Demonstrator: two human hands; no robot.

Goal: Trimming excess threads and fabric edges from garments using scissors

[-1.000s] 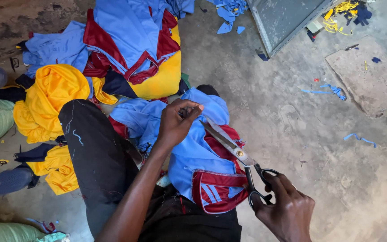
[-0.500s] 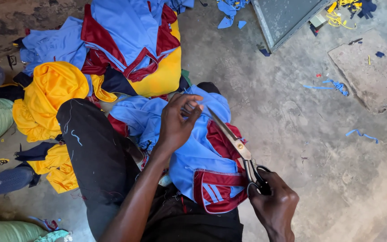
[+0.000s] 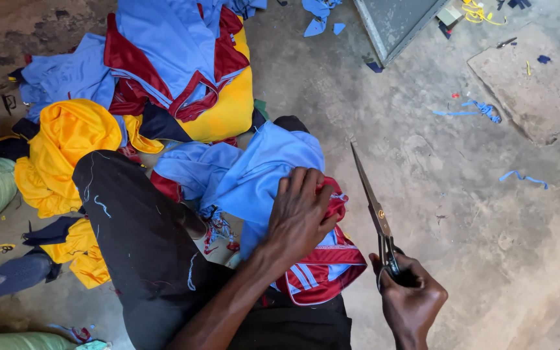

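Your left hand [image 3: 303,217] now presses flat on the shirt [image 3: 260,181]; your right hand [image 3: 409,298] has pulled the closed scissors [image 3: 374,207] clear toward 3 o'clock.

Bare concrete floor [image 3: 461,214] right of scissors [image 3: 374,210]: open passage, only small blue scraps [image 3: 523,177]. Left side blocked: heap of blue, maroon, yellow garments [image 3: 163,71], black trouser leg [image 3: 137,227]. Grey panel [image 3: 396,23] blocks floor's far edge.
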